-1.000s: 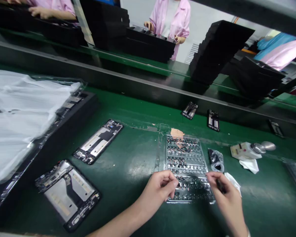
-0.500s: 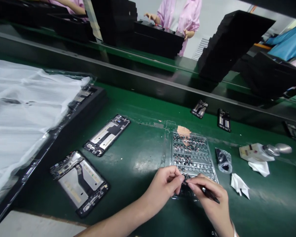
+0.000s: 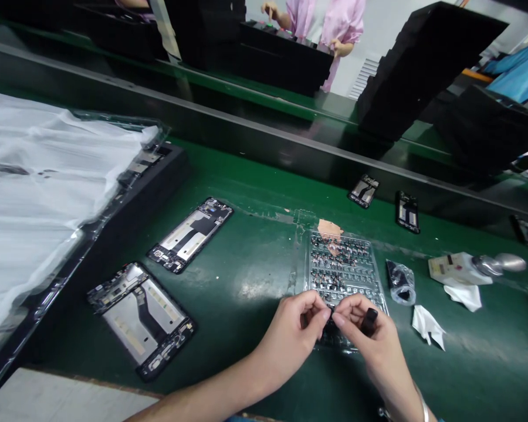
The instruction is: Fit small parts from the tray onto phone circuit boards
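Note:
My left hand (image 3: 295, 334) and my right hand (image 3: 369, 334) meet above the near end of a clear plastic blister tray (image 3: 345, 264), which holds several rows of small dark parts. The left fingertips pinch together at the tray's near part, and anything between them is too small to tell. My right hand grips a short black tool (image 3: 369, 322), its index finger almost touching the left fingertips. Both hands hide the tray's near end.
Two phone frames (image 3: 189, 234) lie left of the tray, with a larger one (image 3: 141, 319) nearer me. A white plastic sheet (image 3: 39, 187) covers a black tray. To the right are a small bag (image 3: 400, 282), white wipes (image 3: 426, 327) and a bottle (image 3: 460, 268). A co-worker in pink (image 3: 325, 29) stands across the line.
My hands have drawn closer together over the tray. The black tool now sits more upright in my right hand. The whole view has shifted slightly.

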A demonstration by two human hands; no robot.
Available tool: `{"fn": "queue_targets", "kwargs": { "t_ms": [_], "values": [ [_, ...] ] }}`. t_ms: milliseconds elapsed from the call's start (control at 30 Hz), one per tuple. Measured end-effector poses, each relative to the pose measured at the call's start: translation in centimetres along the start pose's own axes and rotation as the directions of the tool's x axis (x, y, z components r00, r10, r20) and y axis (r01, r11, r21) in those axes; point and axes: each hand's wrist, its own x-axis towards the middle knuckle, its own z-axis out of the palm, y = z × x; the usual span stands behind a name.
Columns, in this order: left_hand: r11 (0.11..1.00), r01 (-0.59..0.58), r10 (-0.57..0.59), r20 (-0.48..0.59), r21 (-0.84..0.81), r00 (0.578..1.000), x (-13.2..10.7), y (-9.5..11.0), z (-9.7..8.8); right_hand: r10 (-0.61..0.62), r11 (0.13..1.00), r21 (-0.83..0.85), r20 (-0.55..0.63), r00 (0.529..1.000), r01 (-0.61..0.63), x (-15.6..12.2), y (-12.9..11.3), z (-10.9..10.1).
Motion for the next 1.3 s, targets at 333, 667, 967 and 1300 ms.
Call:
{"fn": "queue_targets", "kwargs": {
  "t_ms": [333, 667, 967, 1300],
  "values": [
    [0.991, -0.009, 0.008, -0.008, -0.136, 1.0, 0.0, 0.8, -0.5, -0.232, 0.764, -0.628, -0.484, 0.844, -0.15, 15.4, -1.8, -8.0],
    [0.971, 0.016, -0.027, -0.044, -0.24, 0.999, 0.4, 0.5, -0.8, -0.116, 0.514, -0.688, -0.648, 0.753, -0.513, 25.7, 1.8, -7.8],
    [0.947, 0.053, -0.066, -0.031, -0.317, 0.997, 0.4, 0.3, -0.9, -0.068, 0.465, -0.641, -0.713, 0.698, -0.61, 27.2, 2.4, -8.7],
    [0.95, 0.029, -0.051, -0.064, -0.31, 0.997, 0.9, 0.2, -1.1, 0.0, 0.701, -0.458, -0.767, 0.642, -0.547, 26.6, -0.4, -9.0]
  ]
}}
